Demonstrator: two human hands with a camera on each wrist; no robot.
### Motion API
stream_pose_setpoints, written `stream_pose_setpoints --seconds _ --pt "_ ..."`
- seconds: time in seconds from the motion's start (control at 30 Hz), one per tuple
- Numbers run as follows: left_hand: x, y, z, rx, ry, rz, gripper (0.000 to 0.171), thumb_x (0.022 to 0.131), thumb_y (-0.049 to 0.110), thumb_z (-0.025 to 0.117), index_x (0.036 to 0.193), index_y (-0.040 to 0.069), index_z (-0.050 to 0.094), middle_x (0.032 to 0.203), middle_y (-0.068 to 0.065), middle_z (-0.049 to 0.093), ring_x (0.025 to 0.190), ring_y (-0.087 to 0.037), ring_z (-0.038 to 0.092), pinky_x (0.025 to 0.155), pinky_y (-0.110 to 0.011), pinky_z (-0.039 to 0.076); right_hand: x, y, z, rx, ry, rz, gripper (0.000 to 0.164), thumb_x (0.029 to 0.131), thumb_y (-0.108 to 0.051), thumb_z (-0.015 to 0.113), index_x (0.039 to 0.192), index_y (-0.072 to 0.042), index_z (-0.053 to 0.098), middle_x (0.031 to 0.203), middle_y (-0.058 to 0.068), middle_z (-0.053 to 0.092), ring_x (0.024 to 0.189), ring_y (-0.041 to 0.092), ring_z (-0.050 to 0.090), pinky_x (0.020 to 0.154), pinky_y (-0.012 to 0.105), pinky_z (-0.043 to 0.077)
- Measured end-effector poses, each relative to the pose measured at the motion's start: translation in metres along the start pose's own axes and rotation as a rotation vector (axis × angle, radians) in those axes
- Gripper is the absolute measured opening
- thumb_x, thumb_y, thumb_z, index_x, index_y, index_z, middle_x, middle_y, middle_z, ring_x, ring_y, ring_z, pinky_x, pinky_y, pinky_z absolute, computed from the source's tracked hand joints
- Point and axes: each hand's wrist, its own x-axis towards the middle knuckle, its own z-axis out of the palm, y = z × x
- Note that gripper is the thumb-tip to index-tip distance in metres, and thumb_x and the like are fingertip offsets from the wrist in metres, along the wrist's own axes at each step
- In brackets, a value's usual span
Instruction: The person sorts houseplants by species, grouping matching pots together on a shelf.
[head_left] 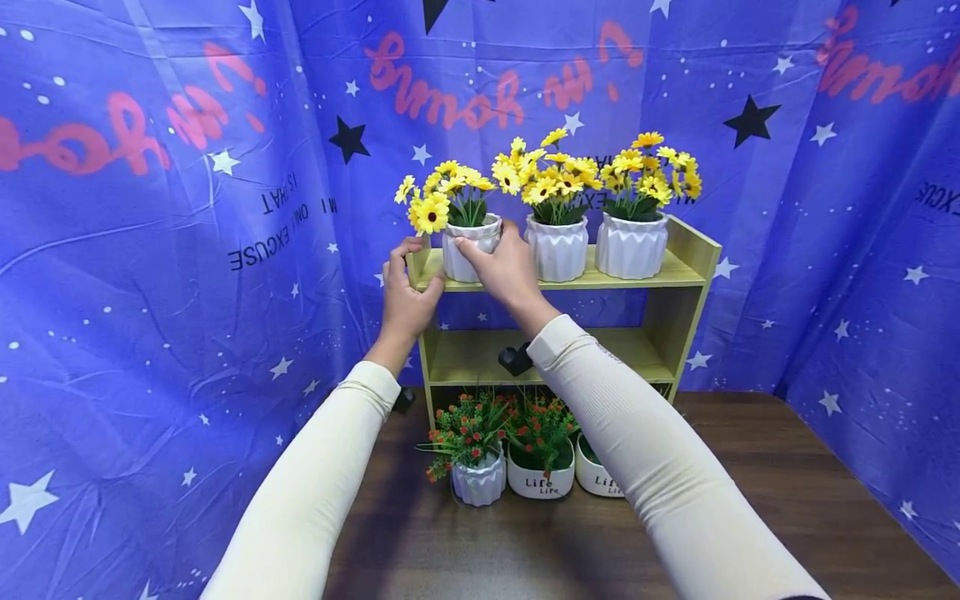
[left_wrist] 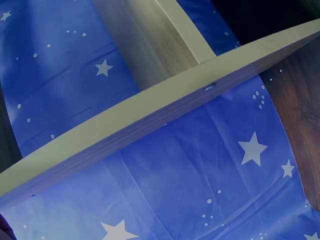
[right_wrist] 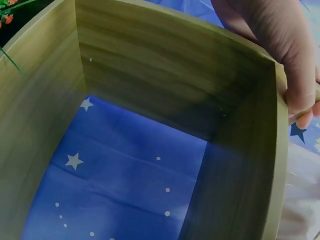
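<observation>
My right hand (head_left: 512,268) grips the leftmost white ribbed pot (head_left: 454,265) of yellow flowers (head_left: 450,190), thumb across its front and fingers at its right side. The pot is on the top board of a light wooden shelf (head_left: 693,254). At the shelf's upper left corner, my left hand (head_left: 406,296) holds the side panel, its thumb by the board's front edge. In the right wrist view the left hand (right_wrist: 280,40) curls over that corner. The left wrist view has the panel edge (left_wrist: 125,110) running across it.
Two more white pots (head_left: 557,250) of yellow flowers stand right of the held one on the top board. Below, red-flowered plants in a ribbed pot (head_left: 480,483) and white "Life" planters (head_left: 540,483) stand on the brown table (head_left: 765,467). A blue star-patterned curtain (head_left: 187,333) surrounds the shelf.
</observation>
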Motion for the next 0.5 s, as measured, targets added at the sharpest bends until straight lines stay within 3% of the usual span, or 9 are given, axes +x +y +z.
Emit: stream_pose_setpoints --seconds 0.1,0.2,0.3,0.4,0.5 --pt "-0.001 0.001 0.002 -0.014 -0.008 -0.015 0.048 0.08 0.007 0.067 0.123 0.007 0.047 0.14 -0.002 0.051 0.119 -0.027 0.041 0.095 -0.041 0.037 -0.012 0.005 -0.004 0.106 0.052 -0.028 0.079 0.088 -0.047 0.07 0.145 -0.002 0.039 0.137 0.018 0.055 0.123 0.027 0.054 0.099 0.036 0.045" --pt "-0.003 0.0 0.006 -0.024 -0.021 -0.045 0.048 0.079 0.006 0.065 0.124 0.005 0.047 0.139 -0.001 0.05 0.119 -0.026 0.041 0.094 -0.041 0.037 -0.036 0.016 -0.012 0.269 0.113 -0.079 0.07 0.09 -0.037 0.071 0.143 -0.001 0.043 0.141 0.019 0.052 0.128 0.027 0.052 0.102 0.036 0.044" --pt "-0.006 0.001 0.008 -0.027 -0.027 -0.069 0.049 0.079 0.006 0.064 0.125 0.004 0.046 0.14 0.0 0.049 0.119 -0.026 0.04 0.094 -0.04 0.037 -0.067 0.03 -0.023 0.408 0.168 -0.16 0.052 0.092 -0.024 0.07 0.133 0.002 0.053 0.133 0.021 0.058 0.121 0.028 0.058 0.097 0.038 0.049" --pt "-0.006 0.004 0.007 -0.024 0.003 -0.055 0.048 0.078 0.005 0.062 0.124 0.005 0.047 0.139 -0.001 0.049 0.119 -0.027 0.04 0.094 -0.04 0.036 -0.095 0.046 -0.035 0.471 0.22 -0.225 0.035 0.093 -0.015 0.068 0.122 0.003 0.059 0.12 0.02 0.066 0.107 0.024 0.065 0.088 0.034 0.052" --pt "-0.004 0.007 0.005 -0.018 0.047 -0.04 0.047 0.077 0.002 0.061 0.122 0.006 0.048 0.138 -0.001 0.05 0.118 -0.027 0.04 0.094 -0.039 0.036 -0.12 0.061 -0.048 0.503 0.252 -0.236 0.025 0.094 -0.008 0.065 0.115 0.006 0.062 0.111 0.021 0.069 0.097 0.016 0.067 0.083 0.027 0.053"
